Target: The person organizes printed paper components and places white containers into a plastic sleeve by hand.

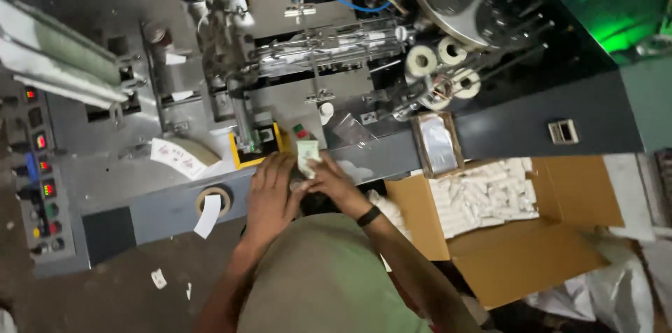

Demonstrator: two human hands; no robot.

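Sitting open, cardboard box [518, 256] holds white packets [483, 193] beside the machine [315, 95].

One head-worn camera looks steeply down from above the person's shoulders, fairly near, over the hands at the front edge of a grey machine [336, 60], with an open carton [518, 249] at lower right.

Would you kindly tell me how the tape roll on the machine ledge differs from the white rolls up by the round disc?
The tape roll lies flat and alone near the left hand, tan, with a loose white strip hanging off it. The white rolls sit clustered on spindles, tilted to show their faces, and look thicker. Both kinds are ring-shaped with an open core.
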